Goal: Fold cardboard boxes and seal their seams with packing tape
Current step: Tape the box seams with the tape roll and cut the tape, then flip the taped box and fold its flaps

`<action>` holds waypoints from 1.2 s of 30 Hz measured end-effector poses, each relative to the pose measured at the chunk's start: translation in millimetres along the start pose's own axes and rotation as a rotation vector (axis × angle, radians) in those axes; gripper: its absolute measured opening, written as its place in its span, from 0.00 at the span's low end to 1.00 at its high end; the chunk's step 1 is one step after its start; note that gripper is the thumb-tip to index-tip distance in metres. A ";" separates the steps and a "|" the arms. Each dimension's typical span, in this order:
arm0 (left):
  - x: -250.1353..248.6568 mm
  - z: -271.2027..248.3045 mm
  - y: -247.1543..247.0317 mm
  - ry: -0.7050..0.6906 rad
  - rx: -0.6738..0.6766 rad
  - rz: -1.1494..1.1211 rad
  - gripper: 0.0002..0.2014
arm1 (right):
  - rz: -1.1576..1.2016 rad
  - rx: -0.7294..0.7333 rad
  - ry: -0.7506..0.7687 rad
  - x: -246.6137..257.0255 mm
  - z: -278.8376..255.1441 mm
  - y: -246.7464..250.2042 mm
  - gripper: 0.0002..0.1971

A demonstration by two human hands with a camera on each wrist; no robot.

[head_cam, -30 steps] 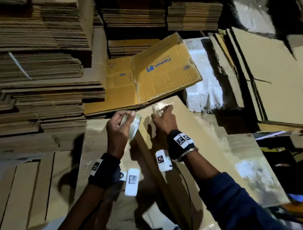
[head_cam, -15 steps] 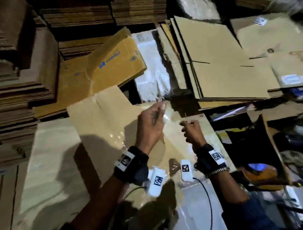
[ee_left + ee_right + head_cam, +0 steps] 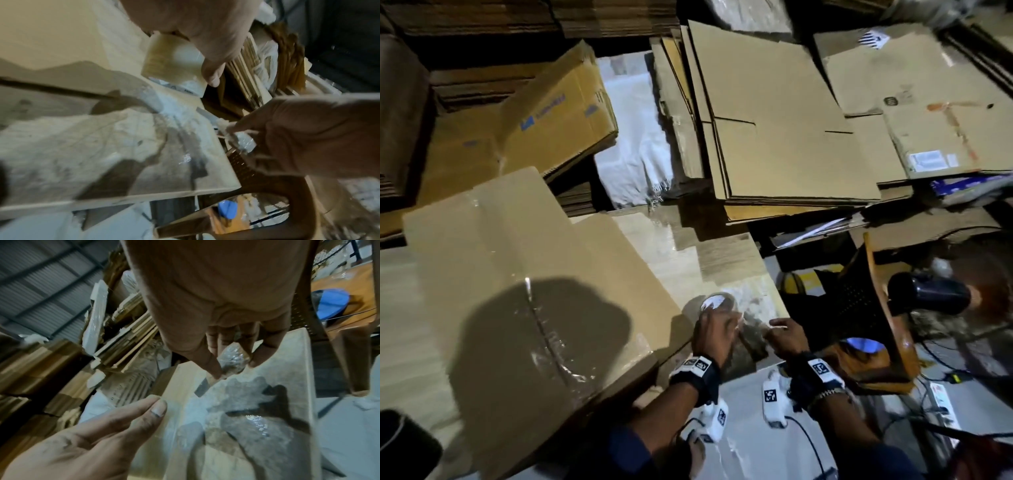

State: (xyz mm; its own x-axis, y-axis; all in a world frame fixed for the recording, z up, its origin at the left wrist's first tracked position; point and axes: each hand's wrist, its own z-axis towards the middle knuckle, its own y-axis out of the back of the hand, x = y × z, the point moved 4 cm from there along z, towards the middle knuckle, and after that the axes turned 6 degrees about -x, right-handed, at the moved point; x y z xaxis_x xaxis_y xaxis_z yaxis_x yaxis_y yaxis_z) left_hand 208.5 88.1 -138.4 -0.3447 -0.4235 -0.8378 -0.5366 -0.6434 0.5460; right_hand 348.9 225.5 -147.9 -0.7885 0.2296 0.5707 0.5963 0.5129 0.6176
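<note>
dim light | cardboard stacks (image 3: 784, 113) behind | brown plastic chair (image 3: 887, 308) right | corrugated roof (image 3: 41, 275)

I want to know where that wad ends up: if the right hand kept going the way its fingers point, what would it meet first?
Probably the taped board just below: the right hand points its fingers down at it, pinching a tape wad. Depth is unclear.

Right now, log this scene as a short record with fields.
left hand: grips the tape roll
right hand: pinches a crumpled wad of clear tape
cardboard box: flat on the work surface, clear tape along its seam
flat cardboard stack: beyond the hands
chair: right of the hands
</note>
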 end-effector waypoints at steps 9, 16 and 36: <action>53.3 -10.6 -63.8 -0.176 0.230 0.215 0.25 | -0.191 -0.079 0.128 -17.0 24.3 -25.8 0.06; 6.9 12.0 -18.0 -0.190 0.146 0.159 0.27 | -0.355 -0.053 0.211 9.6 19.9 -22.8 0.14; 109.0 72.2 445.2 0.454 -0.339 0.489 0.48 | -0.352 0.477 0.762 345.0 -217.7 -244.8 0.51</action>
State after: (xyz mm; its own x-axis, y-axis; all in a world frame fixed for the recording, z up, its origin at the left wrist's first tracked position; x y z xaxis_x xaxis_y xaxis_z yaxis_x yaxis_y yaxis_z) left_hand -123.6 -198.5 13.0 -0.0921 -0.8860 -0.4544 -0.1113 -0.4444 0.8889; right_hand -36.3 -0.9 15.7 -0.5005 -0.5140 0.6966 0.0881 0.7702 0.6317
